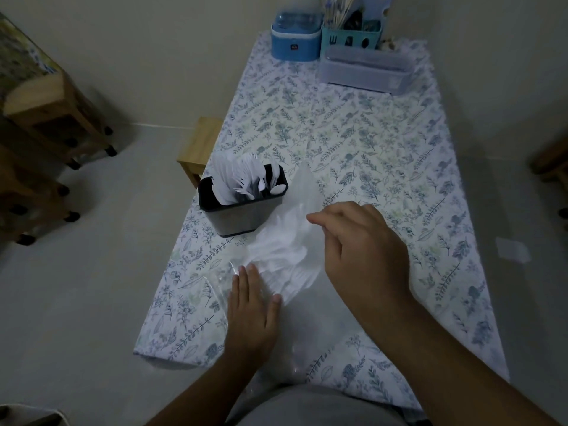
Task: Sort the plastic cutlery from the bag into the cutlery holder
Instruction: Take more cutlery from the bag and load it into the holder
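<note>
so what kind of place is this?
Likely a home dining or kitchen corner: floral tablecloth on the table, wooden stool beside it, and a teal cutlery caddy and storage boxes against the wall.

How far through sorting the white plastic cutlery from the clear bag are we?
Well along: the black cutlery holder already stands packed with white plastic cutlery. The left hand pins the clear plastic bag flat while the right hand pinches its film. A small pile of pieces remains inside.

Left hand (250, 315) flat, palm down; right hand (359, 241) raised, fingers pinched.
</note>
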Tool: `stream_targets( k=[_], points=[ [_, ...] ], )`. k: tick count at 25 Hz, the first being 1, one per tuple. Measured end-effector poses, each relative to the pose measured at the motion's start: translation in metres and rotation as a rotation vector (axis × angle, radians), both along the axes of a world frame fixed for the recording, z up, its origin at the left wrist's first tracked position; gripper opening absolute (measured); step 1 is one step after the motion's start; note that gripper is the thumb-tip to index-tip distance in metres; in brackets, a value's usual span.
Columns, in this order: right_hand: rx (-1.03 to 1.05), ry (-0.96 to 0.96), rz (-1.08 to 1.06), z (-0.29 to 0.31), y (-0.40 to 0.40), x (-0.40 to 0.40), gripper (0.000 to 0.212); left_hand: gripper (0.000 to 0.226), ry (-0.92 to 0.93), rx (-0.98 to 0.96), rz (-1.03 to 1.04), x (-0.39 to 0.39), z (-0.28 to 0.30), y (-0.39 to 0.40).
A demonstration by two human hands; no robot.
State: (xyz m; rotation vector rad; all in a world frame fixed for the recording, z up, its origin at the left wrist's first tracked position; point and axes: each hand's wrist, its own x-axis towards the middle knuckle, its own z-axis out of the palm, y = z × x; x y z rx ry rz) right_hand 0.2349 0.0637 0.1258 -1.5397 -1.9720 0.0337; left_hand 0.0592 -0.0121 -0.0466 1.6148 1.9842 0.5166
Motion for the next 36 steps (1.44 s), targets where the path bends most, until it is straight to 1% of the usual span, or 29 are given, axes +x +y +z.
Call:
stream_targets(
  k=[4, 8, 9, 12, 15, 17, 20, 22, 23, 25, 27, 31, 33, 36],
  points=[
    [-0.068, -0.074, -0.060, -0.024, 0.000, 0.011, 0.034, 0.079, 0.059, -0.045, -0.053, -0.005, -0.007, -0.003],
    [-0.324, -0.192, -0.147, -0.062, -0.002, 0.024, 0.040, 0.079, 0.143, -0.082, -0.090, -0.003, -0.007, -0.004],
    [-0.349, -0.226, -0.164, -0.071, -0.002, 0.024, 0.042, 0.079, 0.163, -0.088, -0.096, -0.003, -0.007, -0.003],
    [-0.339, -0.308, -0.081, -0.102, 0.002, 0.019, 0.045, 0.079, 0.187, -0.104, -0.122, -0.005, -0.005, -0.002],
    [-0.465, -0.353, 0.009, -0.134, 0.010, 0.016, 0.047, 0.079, 0.248, -0.060, -0.115, -0.011, 0.000, -0.009],
    [-0.477, -0.345, 0.006, -0.153, 0.012, 0.021, 0.045, 0.078, 0.283, -0.035, -0.052, -0.017, 0.002, -0.016],
    [-0.487, -0.190, 0.007, -0.169, 0.012, 0.026, 0.033, 0.078, 0.220, -0.062, -0.002, -0.025, 0.002, -0.022],
    [-0.483, -0.090, 0.003, -0.165, 0.015, 0.022, 0.025, 0.076, 0.173, -0.053, -0.025, -0.029, 0.001, -0.022],
    [-0.446, -0.055, 0.000, -0.159, 0.016, 0.019, 0.021, 0.075, 0.147, -0.043, -0.033, -0.030, 0.001, -0.022],
    [-0.335, 0.015, -0.004, -0.141, 0.017, 0.015, 0.018, 0.074, 0.065, -0.036, -0.017, -0.028, 0.003, -0.018],
    [-0.201, 0.046, -0.009, -0.116, 0.017, 0.011, 0.018, 0.074, -0.034, -0.033, 0.014, -0.023, 0.005, -0.014],
    [-0.013, 0.008, -0.006, -0.064, 0.014, 0.001, 0.021, 0.074, -0.200, -0.007, 0.054, -0.013, 0.009, -0.007],
    [0.046, -0.032, 0.041, -0.043, 0.004, -0.005, 0.024, 0.074, -0.239, -0.001, 0.048, -0.006, 0.011, -0.006],
    [0.082, -0.084, 0.102, -0.023, -0.019, -0.014, 0.026, 0.076, -0.258, 0.033, 0.033, 0.003, 0.010, -0.013]
  ],
)
